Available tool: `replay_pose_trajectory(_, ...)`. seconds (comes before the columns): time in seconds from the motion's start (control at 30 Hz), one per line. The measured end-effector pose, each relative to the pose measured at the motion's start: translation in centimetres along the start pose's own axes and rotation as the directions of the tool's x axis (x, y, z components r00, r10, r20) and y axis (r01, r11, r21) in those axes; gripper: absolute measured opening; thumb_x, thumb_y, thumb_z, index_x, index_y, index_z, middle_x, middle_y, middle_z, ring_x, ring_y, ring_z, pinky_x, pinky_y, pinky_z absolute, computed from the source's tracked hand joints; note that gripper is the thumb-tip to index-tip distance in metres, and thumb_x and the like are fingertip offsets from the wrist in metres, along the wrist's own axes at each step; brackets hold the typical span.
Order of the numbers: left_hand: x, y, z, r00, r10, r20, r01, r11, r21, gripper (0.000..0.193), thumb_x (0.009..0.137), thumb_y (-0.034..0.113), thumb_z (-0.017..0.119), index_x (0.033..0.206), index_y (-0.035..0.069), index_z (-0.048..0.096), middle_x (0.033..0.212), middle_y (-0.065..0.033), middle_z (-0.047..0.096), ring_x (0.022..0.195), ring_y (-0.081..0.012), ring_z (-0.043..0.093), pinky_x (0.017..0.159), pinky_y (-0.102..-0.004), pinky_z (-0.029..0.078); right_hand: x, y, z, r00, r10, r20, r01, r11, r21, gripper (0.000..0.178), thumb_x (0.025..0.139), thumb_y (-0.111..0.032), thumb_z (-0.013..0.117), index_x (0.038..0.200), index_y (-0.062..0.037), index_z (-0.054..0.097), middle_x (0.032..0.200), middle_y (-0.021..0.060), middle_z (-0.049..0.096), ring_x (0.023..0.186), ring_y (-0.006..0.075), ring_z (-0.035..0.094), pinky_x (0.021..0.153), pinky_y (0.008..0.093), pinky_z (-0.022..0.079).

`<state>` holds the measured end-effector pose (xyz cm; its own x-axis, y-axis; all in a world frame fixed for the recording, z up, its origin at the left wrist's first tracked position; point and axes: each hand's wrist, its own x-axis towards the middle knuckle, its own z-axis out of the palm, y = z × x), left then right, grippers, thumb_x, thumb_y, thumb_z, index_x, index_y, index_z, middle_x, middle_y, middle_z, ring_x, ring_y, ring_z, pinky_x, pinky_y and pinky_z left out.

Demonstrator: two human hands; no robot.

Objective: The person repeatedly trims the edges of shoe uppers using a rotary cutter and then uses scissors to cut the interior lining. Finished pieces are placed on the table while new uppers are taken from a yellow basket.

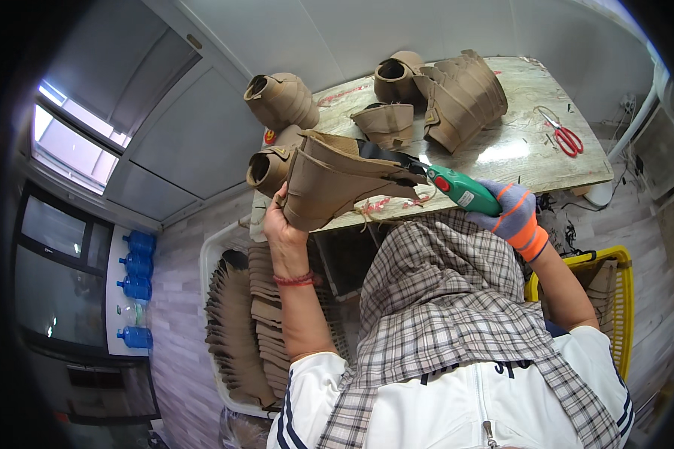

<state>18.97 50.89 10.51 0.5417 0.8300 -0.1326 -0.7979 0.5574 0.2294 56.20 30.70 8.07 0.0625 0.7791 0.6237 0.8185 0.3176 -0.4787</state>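
My bare left hand [282, 224] grips a tan shoe upper [323, 187] from below and holds it up over the table's near edge. My right hand [511, 213], in a grey and orange glove, is closed round a green electric scissors [464, 191] with a red button. Its dark tip points left and meets the right end of the upper, by a strip of black lining [382, 155]. Whether the blades are cutting into the material cannot be made out. Just behind my left hand, another tan upper [269, 168] rests at the table's left edge.
On the pale, worn table [528, 168] stand nested tan uppers [464, 101] and red-handled scissors [568, 140]. A white crate [211, 314] full of stacked uppers sits at lower left. To the right is a yellow basket [623, 299]. Blue water bottles [136, 264] line the far left.
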Motion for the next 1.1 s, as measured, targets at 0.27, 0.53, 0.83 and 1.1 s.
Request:
replay_pose_trajectory(0.27, 0.8, -1.4, -0.7, 0.995, -0.063, 0.080, 0.062, 0.998, 0.022, 0.028, 0.093, 0.008, 0.049, 0.116, -0.006, 0.058, 0.116, -0.0211, 0.063, 0.108, -0.0332, 0.061, 0.095, -0.0470, 0.050, 0.8, -0.9, 0.3, 0.999, -0.052, 0.010, 0.051, 0.995, 0.085, 0.052, 0.061, -0.034, 0.086, 0.102, -0.0074, 0.069, 0.079, 0.0134, 0.068, 0.066, 0.0299, 0.066, 0.060, 0.0350, 0.052)
replay_pose_trajectory(0.53, 1.4, -2.3, -0.6, 0.999, -0.004, -0.032, 0.007, 0.997, 0.078, 0.026, 0.094, 0.009, 0.050, 0.114, -0.005, 0.059, 0.115, -0.0209, 0.064, 0.107, -0.0333, 0.062, 0.094, -0.0480, 0.050, 1.5, -2.1, 0.3, 0.998, -0.064, -0.001, 0.063, 0.991, 0.121, 0.054, 0.060, -0.033, 0.087, 0.103, -0.0057, 0.068, 0.081, 0.0135, 0.069, 0.068, 0.0293, 0.066, 0.061, 0.0336, 0.053)
replay_pose_trajectory(0.83, -0.4, -6.6, 3.5, 0.972, 0.230, 0.056, -0.236, 0.939, 0.250, 0.029, 0.096, 0.013, 0.051, 0.121, -0.001, 0.055, 0.121, -0.0168, 0.061, 0.111, -0.0299, 0.060, 0.095, -0.0463, 0.050, 1.3, -3.3, 1.7, 0.998, 0.051, -0.032, -0.038, 0.946, 0.321, 0.055, 0.063, -0.031, 0.087, 0.107, -0.0033, 0.067, 0.084, 0.0142, 0.070, 0.070, 0.0240, 0.069, 0.065, 0.0303, 0.053)
replay_pose_trajectory(1.1, -2.2, -10.6, 7.2, 0.872, 0.355, 0.337, -0.489, 0.583, 0.649, 0.032, 0.094, 0.011, 0.059, 0.124, 0.001, 0.056, 0.119, -0.0104, 0.063, 0.108, -0.0216, 0.062, 0.094, -0.0367, 0.051, 0.7, -3.0, 2.2, 0.937, 0.344, 0.056, -0.313, 0.761, 0.569, 0.054, 0.072, -0.028, 0.084, 0.113, -0.0001, 0.063, 0.089, 0.0090, 0.071, 0.078, 0.0110, 0.066, 0.070, 0.0259, 0.053)
